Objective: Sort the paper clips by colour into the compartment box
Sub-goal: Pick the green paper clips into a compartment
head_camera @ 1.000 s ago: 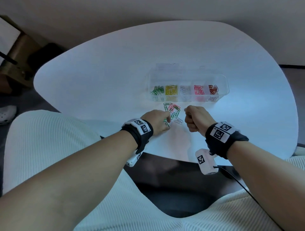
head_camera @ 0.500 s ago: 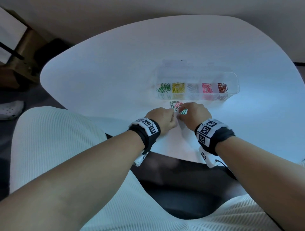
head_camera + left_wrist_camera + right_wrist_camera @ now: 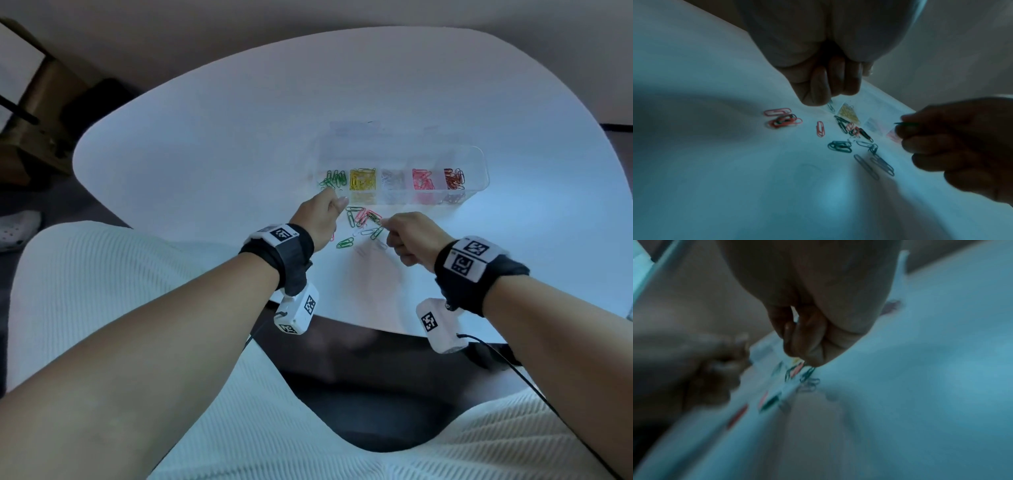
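Two hands over the near part of the worktop (image 3: 205,144), one on each side of a loose pile of clips (image 3: 363,224). Left hand (image 3: 320,219): fingers curled, tips bunched together above the pile's far-left edge; the left wrist view shows a dark clip (image 3: 830,105) at the fingertips, but whether it is pinched or lies behind them I cannot tell. Right hand (image 3: 412,240): fingers curled, thumb and forefinger pinching a thin dark clip (image 3: 906,123) at the pile's right edge. Right wrist view blurred.

Pile: green, pink, red and pale clips, some overlapping, a green one (image 3: 344,243) lying apart on the near side.

Box (image 3: 479,161) just beyond the pile, clear, long side running left to right. Compartments, left to right: green (image 3: 332,179), yellow (image 3: 362,179), pale (image 3: 392,180), pink (image 3: 422,179), dark red (image 3: 454,178).

Wrist bands with printed markers on both arms.
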The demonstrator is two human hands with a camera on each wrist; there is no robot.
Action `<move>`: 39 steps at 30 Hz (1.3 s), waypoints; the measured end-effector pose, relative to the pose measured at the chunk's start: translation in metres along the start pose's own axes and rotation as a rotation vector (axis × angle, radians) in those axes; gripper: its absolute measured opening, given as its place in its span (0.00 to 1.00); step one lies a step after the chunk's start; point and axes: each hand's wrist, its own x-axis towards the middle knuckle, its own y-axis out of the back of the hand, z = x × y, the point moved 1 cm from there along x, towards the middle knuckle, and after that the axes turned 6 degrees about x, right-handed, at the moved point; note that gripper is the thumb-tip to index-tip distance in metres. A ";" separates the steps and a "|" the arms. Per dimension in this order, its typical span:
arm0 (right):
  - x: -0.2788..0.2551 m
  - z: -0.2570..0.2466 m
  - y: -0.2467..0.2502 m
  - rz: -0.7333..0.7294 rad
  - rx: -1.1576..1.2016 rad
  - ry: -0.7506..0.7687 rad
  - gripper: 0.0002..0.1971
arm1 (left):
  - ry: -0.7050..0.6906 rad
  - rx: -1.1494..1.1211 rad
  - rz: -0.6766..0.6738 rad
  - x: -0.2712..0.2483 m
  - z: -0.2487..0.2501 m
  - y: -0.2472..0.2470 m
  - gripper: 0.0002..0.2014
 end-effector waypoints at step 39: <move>0.005 -0.001 -0.004 0.298 -1.015 0.131 0.13 | 0.016 0.232 -0.104 0.002 -0.007 -0.006 0.09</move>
